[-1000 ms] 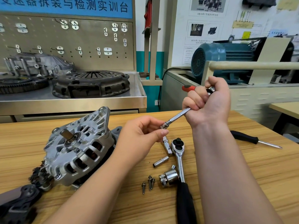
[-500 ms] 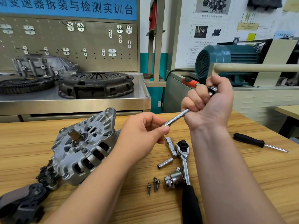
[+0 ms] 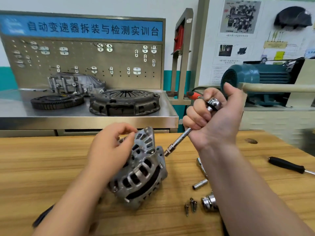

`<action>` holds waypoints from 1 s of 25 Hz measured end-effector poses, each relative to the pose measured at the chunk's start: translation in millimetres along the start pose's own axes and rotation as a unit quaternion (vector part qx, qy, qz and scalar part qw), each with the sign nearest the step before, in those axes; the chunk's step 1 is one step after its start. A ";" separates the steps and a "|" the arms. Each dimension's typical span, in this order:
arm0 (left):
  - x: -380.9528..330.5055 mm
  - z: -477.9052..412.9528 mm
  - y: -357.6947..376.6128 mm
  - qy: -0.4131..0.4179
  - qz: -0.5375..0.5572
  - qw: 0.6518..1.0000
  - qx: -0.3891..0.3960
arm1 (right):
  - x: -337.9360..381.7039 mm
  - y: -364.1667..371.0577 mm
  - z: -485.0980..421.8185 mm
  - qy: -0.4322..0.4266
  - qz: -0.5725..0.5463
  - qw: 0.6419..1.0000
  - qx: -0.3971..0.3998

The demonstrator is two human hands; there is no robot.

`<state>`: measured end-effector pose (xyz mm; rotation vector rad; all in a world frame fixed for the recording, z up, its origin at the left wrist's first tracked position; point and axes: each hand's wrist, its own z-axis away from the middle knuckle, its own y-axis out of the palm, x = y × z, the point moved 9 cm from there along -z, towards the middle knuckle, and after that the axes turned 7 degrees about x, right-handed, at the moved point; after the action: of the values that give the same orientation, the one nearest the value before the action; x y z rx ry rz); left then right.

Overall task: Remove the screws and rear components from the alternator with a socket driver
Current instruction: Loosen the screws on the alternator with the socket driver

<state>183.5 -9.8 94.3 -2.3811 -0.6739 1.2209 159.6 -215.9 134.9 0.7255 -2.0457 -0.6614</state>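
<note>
- The alternator (image 3: 141,169) stands tilted on its edge on the wooden table (image 3: 51,167), mid-scene. It is to the left of the right hand (image 3: 216,116) and nearer than it.
- The right hand is raised above the table, closed in a fist round the socket driver (image 3: 179,141). The shaft slants from the fist down and to the left.
- The driver's tip sits just beside the alternator's upper right edge; whether it touches cannot be told.
- The left hand (image 3: 109,150) reaches in from the left, fingers curled over the housing's far rim, gripping it.
- The next move probably depends on lining that slanted shaft up with a screw head on the right edge.
- Loose screws (image 3: 191,206) lie on the table, near right.
</note>
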 end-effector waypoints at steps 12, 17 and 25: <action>66.7 3.8 26.7 -0.088 -0.005 0.995 0.054 | -60.8 59.2 -27.8 0.075 0.299 0.949 0.072; 66.0 5.3 26.5 -0.094 -0.007 0.994 0.059 | -74.7 71.1 -27.7 0.092 0.360 0.923 0.095; 66.9 5.7 26.7 -0.104 -0.024 0.993 0.059 | -90.5 78.7 -20.1 0.102 0.427 0.890 0.125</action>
<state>219.1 7.4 33.9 -2.1490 -0.6959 1.4584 199.9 -102.1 149.7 -0.0256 -2.0025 0.1837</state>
